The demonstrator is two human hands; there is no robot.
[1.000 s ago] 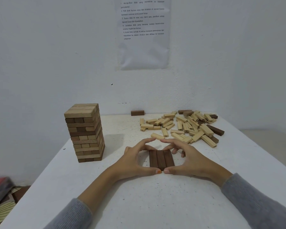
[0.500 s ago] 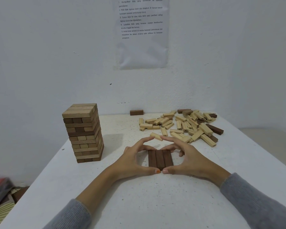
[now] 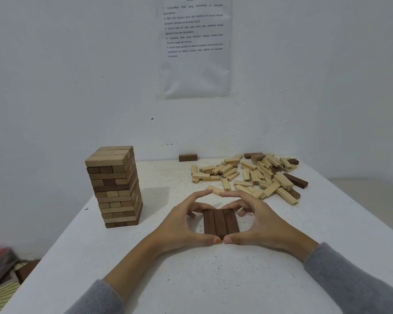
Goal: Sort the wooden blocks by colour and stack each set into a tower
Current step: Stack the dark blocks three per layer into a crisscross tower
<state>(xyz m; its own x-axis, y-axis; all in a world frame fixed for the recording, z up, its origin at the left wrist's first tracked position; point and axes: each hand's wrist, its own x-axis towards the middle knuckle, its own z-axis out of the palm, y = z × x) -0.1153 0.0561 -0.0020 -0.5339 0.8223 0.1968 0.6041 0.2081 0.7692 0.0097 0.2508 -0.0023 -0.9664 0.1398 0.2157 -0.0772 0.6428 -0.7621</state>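
Observation:
Three dark brown blocks (image 3: 220, 220) lie flat side by side on the white table (image 3: 213, 279), forming one square layer. My left hand (image 3: 179, 225) and my right hand (image 3: 263, 223) cup this layer from both sides. The thumbs meet at its near end and the curled fingers reach round its far end. To the left stands a tall tower (image 3: 114, 186) of mid-brown and darker blocks. A loose pile of pale blocks (image 3: 254, 175) with a few dark ones (image 3: 295, 180) lies at the back right.
A single dark block (image 3: 187, 157) rests against the white wall at the back. A printed sheet (image 3: 195, 46) hangs on the wall. Left of the table's edge, a red item and patterned things (image 3: 0, 275) lie on the floor.

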